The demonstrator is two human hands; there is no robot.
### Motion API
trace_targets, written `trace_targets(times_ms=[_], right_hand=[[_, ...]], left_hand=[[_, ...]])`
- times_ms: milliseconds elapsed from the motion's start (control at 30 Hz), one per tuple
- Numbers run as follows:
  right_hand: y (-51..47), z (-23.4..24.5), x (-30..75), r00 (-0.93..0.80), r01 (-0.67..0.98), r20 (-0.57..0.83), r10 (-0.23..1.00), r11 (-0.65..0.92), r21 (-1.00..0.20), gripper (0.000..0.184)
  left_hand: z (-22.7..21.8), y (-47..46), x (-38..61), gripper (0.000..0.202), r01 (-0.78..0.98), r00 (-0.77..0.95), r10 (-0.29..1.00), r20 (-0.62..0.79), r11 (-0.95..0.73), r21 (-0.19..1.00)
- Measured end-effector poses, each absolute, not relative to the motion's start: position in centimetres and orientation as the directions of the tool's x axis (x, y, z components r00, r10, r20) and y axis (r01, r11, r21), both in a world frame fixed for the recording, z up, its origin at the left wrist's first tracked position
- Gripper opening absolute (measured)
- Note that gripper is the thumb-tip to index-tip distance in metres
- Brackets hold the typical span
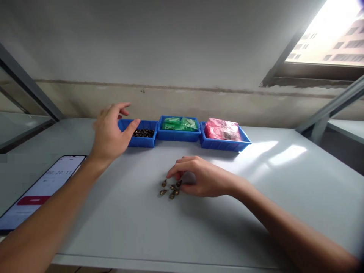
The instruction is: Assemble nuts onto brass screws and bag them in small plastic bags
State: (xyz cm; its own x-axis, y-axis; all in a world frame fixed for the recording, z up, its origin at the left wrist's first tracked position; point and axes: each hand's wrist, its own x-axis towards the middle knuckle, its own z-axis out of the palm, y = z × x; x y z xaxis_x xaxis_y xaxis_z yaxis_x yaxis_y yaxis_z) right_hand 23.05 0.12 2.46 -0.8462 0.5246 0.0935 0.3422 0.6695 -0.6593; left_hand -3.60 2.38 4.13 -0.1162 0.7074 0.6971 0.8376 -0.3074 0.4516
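My left hand [112,131] hovers over the left blue bin [142,142], its thumb and fingers apart and nothing between them. Small dark metal pieces [144,133] fill that bin, partly hidden by the hand. On the grey table lies a loose group of several small, pointed, brass-coloured metal pieces [172,187], like short screws. My right hand [199,176] is at the right edge of this group. Its fingers are curled, with a gap between thumb and index finger, and the thumb tip is close beside the nearest pieces; whether it touches them is unclear.
Green plastic bags [179,124] lie in the middle blue bin [178,135]. The right blue bin [222,145] holds pink plastic bags [223,129]. A phone [42,189] showing a timer lies at the left, partly behind my left forearm. A wall [182,100] stands behind the bins.
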Motion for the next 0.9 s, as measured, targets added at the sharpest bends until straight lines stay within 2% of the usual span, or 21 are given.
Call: trace_targets(times_ms=[67,133,200,333,433,567,667,733,800,900], right_hand=[[0.0,2.3,22.9,-0.838,0.340,0.111,0.534,0.671,-0.658,0.041],[0.0,2.1,22.8,-0.821,0.344,0.123,0.557,0.655,-0.672,0.037],[0.0,2.0,22.7,-0.801,0.366,0.122,0.585,0.642,-0.673,0.031],[0.1,1.7,22.6,-0.772,0.407,0.146,0.618,0.659,-0.633,0.023],[0.2,1.3,22.5,-0.758,0.409,0.187,0.625,0.679,-0.610,0.021],[0.2,1.0,22.5,-0.748,0.411,0.225,0.625,0.701,-0.582,0.020],[0.2,1.0,22.5,-0.720,0.404,0.241,0.651,0.675,-0.617,0.023],[0.3,0.9,22.5,-0.675,0.385,0.227,0.702,0.598,-0.703,0.023],[0.4,0.6,22.4,-0.587,0.317,0.202,0.784,0.452,-0.834,0.016],[0.6,0.2,22.1,-0.423,0.026,0.127,0.897,0.152,-0.988,0.010]], left_hand=[[3.8,2.4,-3.7,0.037,0.852,-0.099,0.721,0.686,-0.295,0.432],[3.6,2.0,-3.0,0.026,0.834,-0.005,0.752,0.659,-0.361,0.418],[3.4,1.2,-1.8,0.016,0.803,0.134,0.775,0.618,-0.450,0.391],[2.8,-0.3,0.3,0.015,0.693,0.481,0.749,0.457,-0.643,0.325],[2.4,-0.8,1.0,0.019,0.617,0.628,0.725,0.283,-0.685,0.387],[2.1,-0.8,0.6,0.019,0.611,0.678,0.727,0.108,-0.639,0.468],[2.3,-0.7,0.3,0.013,0.613,0.697,0.717,-0.004,-0.593,0.523],[2.4,-0.7,0.2,0.015,0.603,0.706,0.708,-0.034,-0.575,0.553],[2.5,-0.7,0.3,0.021,0.586,0.722,0.690,-0.052,-0.570,0.575],[2.6,-0.8,0.3,0.030,0.572,0.740,0.669,-0.069,-0.572,0.588]])
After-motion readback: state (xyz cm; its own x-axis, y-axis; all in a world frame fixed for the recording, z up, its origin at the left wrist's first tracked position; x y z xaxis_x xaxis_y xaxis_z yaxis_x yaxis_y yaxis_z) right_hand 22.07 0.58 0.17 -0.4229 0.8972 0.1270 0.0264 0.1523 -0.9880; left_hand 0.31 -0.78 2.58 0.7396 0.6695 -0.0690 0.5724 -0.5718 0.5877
